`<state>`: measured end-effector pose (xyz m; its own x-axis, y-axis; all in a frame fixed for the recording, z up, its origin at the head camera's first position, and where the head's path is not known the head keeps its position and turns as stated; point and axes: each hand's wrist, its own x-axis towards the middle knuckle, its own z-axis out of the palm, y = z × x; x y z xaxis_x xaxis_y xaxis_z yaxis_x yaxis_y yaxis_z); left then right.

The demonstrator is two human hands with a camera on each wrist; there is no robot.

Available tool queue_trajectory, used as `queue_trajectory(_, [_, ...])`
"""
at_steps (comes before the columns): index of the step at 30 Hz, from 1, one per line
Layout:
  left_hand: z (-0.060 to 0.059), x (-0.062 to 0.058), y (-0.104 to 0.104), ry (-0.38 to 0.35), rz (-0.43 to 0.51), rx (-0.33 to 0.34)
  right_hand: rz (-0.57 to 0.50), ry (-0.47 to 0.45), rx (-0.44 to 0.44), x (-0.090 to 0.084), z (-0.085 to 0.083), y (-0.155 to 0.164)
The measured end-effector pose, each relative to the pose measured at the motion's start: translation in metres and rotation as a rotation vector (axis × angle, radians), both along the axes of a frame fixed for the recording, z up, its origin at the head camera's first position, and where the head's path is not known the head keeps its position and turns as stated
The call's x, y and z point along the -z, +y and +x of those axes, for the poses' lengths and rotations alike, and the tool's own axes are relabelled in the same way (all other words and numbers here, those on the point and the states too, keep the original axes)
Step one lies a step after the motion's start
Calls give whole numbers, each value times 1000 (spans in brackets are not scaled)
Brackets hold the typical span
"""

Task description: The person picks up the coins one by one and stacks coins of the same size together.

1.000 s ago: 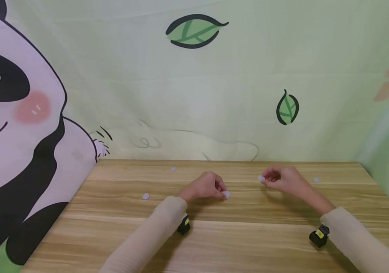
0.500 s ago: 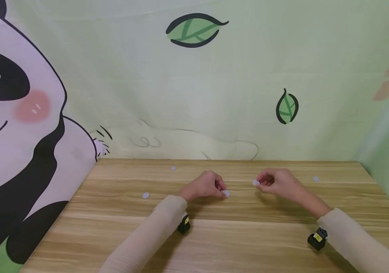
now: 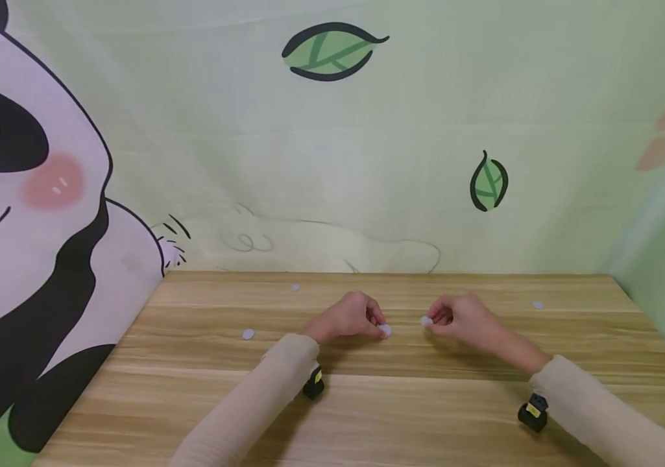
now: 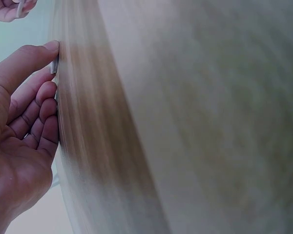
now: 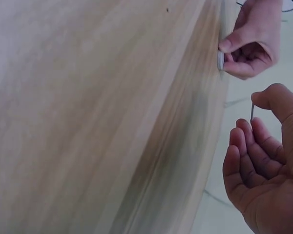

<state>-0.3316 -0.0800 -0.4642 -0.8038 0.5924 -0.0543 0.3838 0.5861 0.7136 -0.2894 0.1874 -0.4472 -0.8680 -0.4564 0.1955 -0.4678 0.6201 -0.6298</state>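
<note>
Near the middle of the wooden table, my left hand (image 3: pixel 351 316) pinches a white round disc (image 3: pixel 386 331) between thumb and forefinger. That disc is down at the table surface; the right wrist view shows its edge (image 5: pixel 220 60) as fairly thick, and I cannot tell if it is one piece or a stack. To its right, my right hand (image 3: pixel 465 319) pinches another white disc (image 3: pixel 426 321) by thumb and fingertips. In the right wrist view this thin disc (image 5: pixel 252 109) is edge-on, held off the table. A short gap separates the two discs.
Two white discs lie on the left of the table, one nearer (image 3: pixel 248 334) and one by the back edge (image 3: pixel 295 287). Another disc (image 3: pixel 538 304) lies at the back right. A printed cloth (image 3: pixel 425 130) with a panda and leaves hangs behind the table (image 3: pixel 402 415).
My right hand has moved left and slightly nearer with its disc, closing much of the distance to my left hand. The left hand and the loose discs stay put.
</note>
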Motion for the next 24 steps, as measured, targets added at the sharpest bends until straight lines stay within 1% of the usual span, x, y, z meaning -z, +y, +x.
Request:
queue_trajectory(6, [0, 0, 0, 8, -4, -2, 23, -41, 19, 4, 4, -11])
queue_trajectory(11, [0, 1, 0, 6, -7, -6, 78, -50, 33, 7, 6, -19])
queue_trajectory(18, [-1, 2, 0, 9, 0, 0, 156, -12, 72, 14, 5, -28])
queue_trajectory(24, [-1, 0, 0, 8, -4, 1, 178, 2, 88, 16, 2, -34])
